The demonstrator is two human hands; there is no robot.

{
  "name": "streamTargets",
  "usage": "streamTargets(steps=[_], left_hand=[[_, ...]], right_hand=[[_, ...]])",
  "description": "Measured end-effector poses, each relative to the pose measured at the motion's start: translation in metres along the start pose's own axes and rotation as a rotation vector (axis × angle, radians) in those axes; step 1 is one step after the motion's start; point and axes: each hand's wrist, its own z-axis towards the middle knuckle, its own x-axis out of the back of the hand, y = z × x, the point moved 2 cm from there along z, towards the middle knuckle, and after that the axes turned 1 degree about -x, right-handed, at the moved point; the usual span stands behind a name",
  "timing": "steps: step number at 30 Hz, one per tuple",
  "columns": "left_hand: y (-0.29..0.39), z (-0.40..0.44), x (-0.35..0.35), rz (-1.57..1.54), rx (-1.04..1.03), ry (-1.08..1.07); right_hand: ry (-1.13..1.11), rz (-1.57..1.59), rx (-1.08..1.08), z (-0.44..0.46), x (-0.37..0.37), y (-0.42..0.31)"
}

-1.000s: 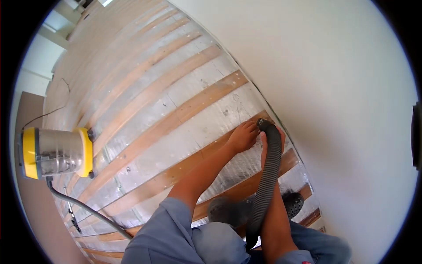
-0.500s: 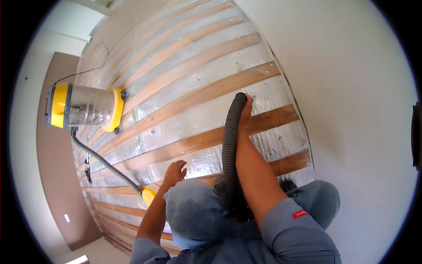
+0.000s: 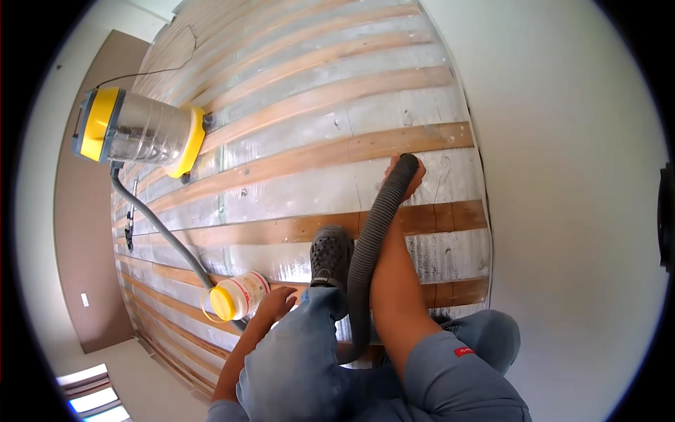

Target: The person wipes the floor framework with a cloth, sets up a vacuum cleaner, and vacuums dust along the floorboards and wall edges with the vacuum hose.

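My right hand (image 3: pixel 416 180) is wrapped around the upper end of a ridged dark grey vacuum hose (image 3: pixel 374 235), low over the silvery foil between two wooden battens. The hose curves down along my forearm to my lap, and its mouth is hidden. My left hand (image 3: pixel 277 304) hangs beside my knee with nothing in it, its fingers loosely stretched. Near its fingertips lies a white plastic tub (image 3: pixel 247 294) on its side, with a yellow lid (image 3: pixel 222 304) and a wire-like handle. My shoe (image 3: pixel 330 254) rests on the foil left of the hose.
A canister vacuum (image 3: pixel 146 130) with yellow ends stands at the left, its grey hose (image 3: pixel 163 231) running toward the tub. Near it lies a floor nozzle on a tube (image 3: pixel 130 226). Wooden battens (image 3: pixel 302 165) cross the foil floor. A pale wall (image 3: pixel 562 197) rises at the right.
My right hand and hose have shifted along the foil toward the right wall. My left foot has stepped forward into view. My left hand is lower, closer to the tub, which shows more fully.
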Motion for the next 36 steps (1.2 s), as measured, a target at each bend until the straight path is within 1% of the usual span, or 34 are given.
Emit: streamTargets(steps=[1, 2, 3, 5, 6, 7, 9, 10, 11, 13, 14, 15, 16, 17, 19, 20, 21, 23, 25, 27, 28, 31, 32, 33, 34, 35, 36], left_hand=[[-0.003, 0.013, -0.001, 0.055, -0.006, 0.050], [-0.001, 0.028, 0.001, -0.016, -0.024, 0.114], [-0.001, 0.046, 0.003, -0.095, -0.057, 0.180], [0.009, 0.085, 0.017, -0.185, -0.082, 0.273], [0.018, 0.105, 0.030, -0.202, -0.106, 0.320], [0.030, 0.129, 0.041, -0.225, -0.138, 0.360], [0.048, 0.190, 0.062, -0.186, -0.364, 0.449], [0.071, 0.223, 0.078, -0.158, -0.485, 0.487], [0.098, 0.255, 0.097, -0.129, -0.600, 0.528], [0.153, 0.331, 0.125, -0.006, -0.781, 0.496], [0.191, 0.361, 0.139, -0.006, -0.825, 0.469], [0.230, 0.392, 0.149, 0.007, -0.956, 0.511], [0.269, 0.422, 0.157, 0.058, -1.059, 0.495], [0.309, 0.449, 0.160, 0.117, -1.118, 0.491], [0.383, 0.474, 0.165, 0.185, -1.247, 0.529], [0.412, 0.488, 0.163, 0.212, -1.280, 0.546], [0.435, 0.499, 0.159, 0.242, -1.313, 0.564], [0.466, 0.513, 0.150, 0.226, -1.321, 0.561], [0.477, 0.523, 0.145, 0.222, -1.319, 0.558], [0.481, 0.535, 0.139, 0.253, -1.302, 0.474], [0.477, 0.541, 0.137, 0.185, -1.324, 0.504], [0.459, 0.554, 0.131, 0.188, -1.278, 0.446], [0.452, 0.555, 0.126, 0.191, -1.277, 0.444], [0.445, 0.556, 0.122, 0.055, -1.352, 0.558], [0.440, 0.554, 0.122, -0.088, -1.421, 0.673], [0.439, 0.556, 0.120, -0.090, -1.420, 0.670], [0.441, 0.553, 0.122, -0.110, -1.427, 0.703]], right_hand=[[-0.067, 0.126, -0.018, 0.012, 0.005, 0.018], [-0.132, 0.250, -0.043, 0.018, 0.011, 0.014], [-0.076, 0.131, -0.008, 0.033, 0.017, 0.007], [-0.019, 0.225, 0.026, 0.053, 0.028, -0.037], [0.010, 0.198, 0.035, 0.071, 0.036, -0.033], [-0.051, 0.156, 0.054, 0.096, 0.045, -0.031], [-0.086, 0.107, 0.110, 0.137, 0.057, -0.032], [-0.047, -0.018, 0.274, 0.148, 0.064, -0.030], [-0.025, -0.090, 0.358, 0.154, 0.070, -0.032], [0.007, -0.254, 0.516, 0.157, 0.080, -0.042], [0.009, -0.350, 0.584, 0.150, 0.085, -0.049], [0.013, -0.450, 0.645, 0.141, 0.091, -0.055], [-0.030, -0.548, 0.565, 0.135, 0.091, -0.065], [-0.015, -0.562, 0.571, 0.136, 0.095, -0.063], [-0.188, -0.449, 0.686, 0.136, 0.102, -0.058], [-0.156, -0.526, 0.614, 0.122, 0.103, -0.066], [-0.154, -0.541, 0.618, 0.112, 0.102, -0.070], [-0.124, -0.457, 0.688, 0.100, 0.102, -0.078], [-0.144, -0.508, 0.700, 0.094, 0.099, -0.094], [-0.127, -0.440, 0.648, 0.094, 0.088, -0.106], [-0.126, -0.443, 0.645, 0.099, 0.084, -0.104], [-0.115, -0.426, 0.695, 0.128, 0.061, -0.103], [-0.102, -0.436, 0.765, 0.136, 0.050, -0.103], [-0.088, -0.443, 0.835, 0.144, 0.038, -0.103], [-0.088, -0.442, 0.833, 0.150, 0.025, -0.103], [-0.098, -0.362, 0.701, 0.158, 0.013, -0.101], [-0.105, -0.328, 0.633, 0.167, 0.005, -0.097]])
